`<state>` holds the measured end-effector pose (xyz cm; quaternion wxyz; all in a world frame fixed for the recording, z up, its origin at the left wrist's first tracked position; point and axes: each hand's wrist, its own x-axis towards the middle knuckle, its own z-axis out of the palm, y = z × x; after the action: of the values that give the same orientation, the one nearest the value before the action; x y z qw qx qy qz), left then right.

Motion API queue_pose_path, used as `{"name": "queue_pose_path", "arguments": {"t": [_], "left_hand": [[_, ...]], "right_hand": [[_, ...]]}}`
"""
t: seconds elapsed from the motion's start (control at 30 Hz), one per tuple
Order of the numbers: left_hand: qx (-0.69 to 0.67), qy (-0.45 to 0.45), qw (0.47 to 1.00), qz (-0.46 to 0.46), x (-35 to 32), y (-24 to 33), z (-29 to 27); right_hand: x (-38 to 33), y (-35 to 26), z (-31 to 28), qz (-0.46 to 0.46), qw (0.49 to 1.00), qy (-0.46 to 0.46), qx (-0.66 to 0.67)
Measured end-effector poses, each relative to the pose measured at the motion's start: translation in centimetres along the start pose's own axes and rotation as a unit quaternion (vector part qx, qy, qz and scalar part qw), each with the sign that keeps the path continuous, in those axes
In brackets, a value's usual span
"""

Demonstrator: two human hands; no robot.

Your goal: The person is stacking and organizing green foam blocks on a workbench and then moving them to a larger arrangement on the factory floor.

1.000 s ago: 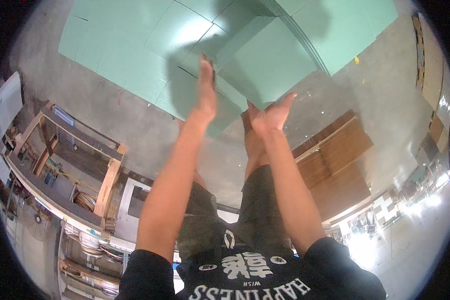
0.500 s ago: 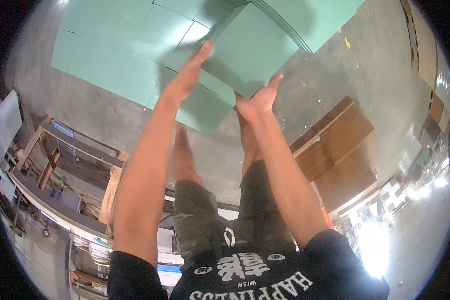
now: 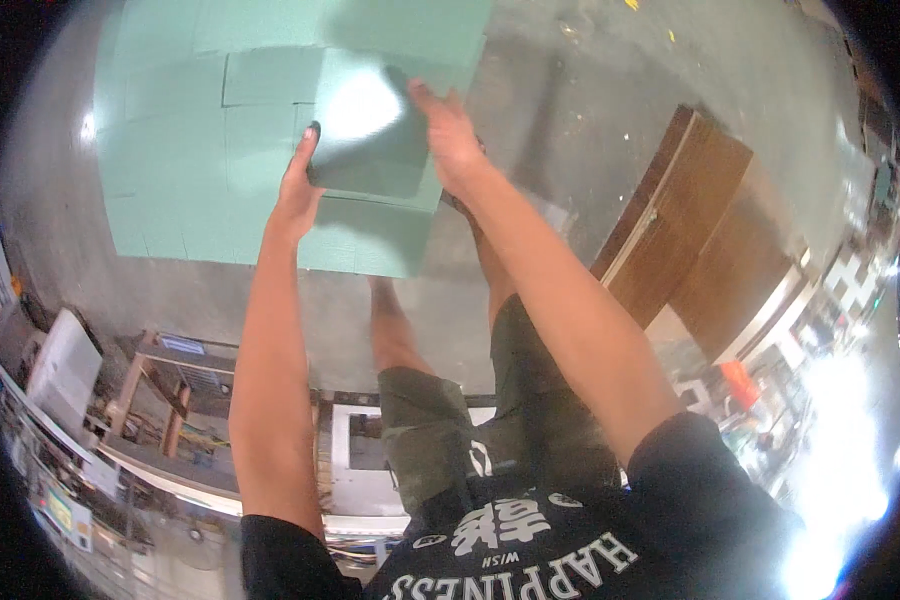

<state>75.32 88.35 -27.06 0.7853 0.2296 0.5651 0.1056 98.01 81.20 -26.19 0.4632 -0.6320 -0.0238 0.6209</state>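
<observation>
A rectangular stack of flat green sheets [image 3: 375, 150] lies between my hands, over a wide spread of the same green pieces [image 3: 170, 160]. My left hand [image 3: 298, 185] is against the stack's left edge with the thumb up; its other fingers are mostly hidden. At the right edge, my right hand [image 3: 452, 140] holds the stack's side, its thumb reaching toward the top and its fingers slightly blurred. Glare whitens part of the stack's upper face. A lower green piece [image 3: 370, 235] shows at the near edge, just in front of my legs.
Grey concrete floor [image 3: 530, 120] surrounds the green pieces. Brown boards [image 3: 700, 230] lie to the right. A wooden frame [image 3: 160, 400] stands at the lower left, with a white panel [image 3: 65, 365] beside it. Bright light glares at the lower right.
The stack has moved left and now appears level on the green spread instead of tilted. Both hands have come with it, the right one now farther along its side. The view has shifted too.
</observation>
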Motion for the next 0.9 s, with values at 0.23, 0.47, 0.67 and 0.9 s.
{"name": "queue_pose_path", "arguments": {"t": [0.23, 0.47, 0.67, 0.9], "left_hand": [[0.045, -0.006, 0.999, -0.018, 1.5, 1.2, -1.8], [0.293, 0.064, 0.954, -0.02, 2.9, 4.9, -0.2], [0.372, 0.081, 0.924, 0.05, 5.4, 9.8, 3.8], [0.328, 0.105, 0.939, -0.004, 5.5, 10.0, 3.8]], "right_hand": [[0.0, -0.6, 1.3, 0.041, 0.997, 0.052, -0.048], [0.8, -1.7, 0.9, 0.006, 0.995, 0.033, -0.092], [2.0, -2.8, 1.7, 0.026, 0.995, 0.041, -0.093], [1.8, -2.1, 1.9, 0.008, 0.986, 0.061, -0.156]]}}
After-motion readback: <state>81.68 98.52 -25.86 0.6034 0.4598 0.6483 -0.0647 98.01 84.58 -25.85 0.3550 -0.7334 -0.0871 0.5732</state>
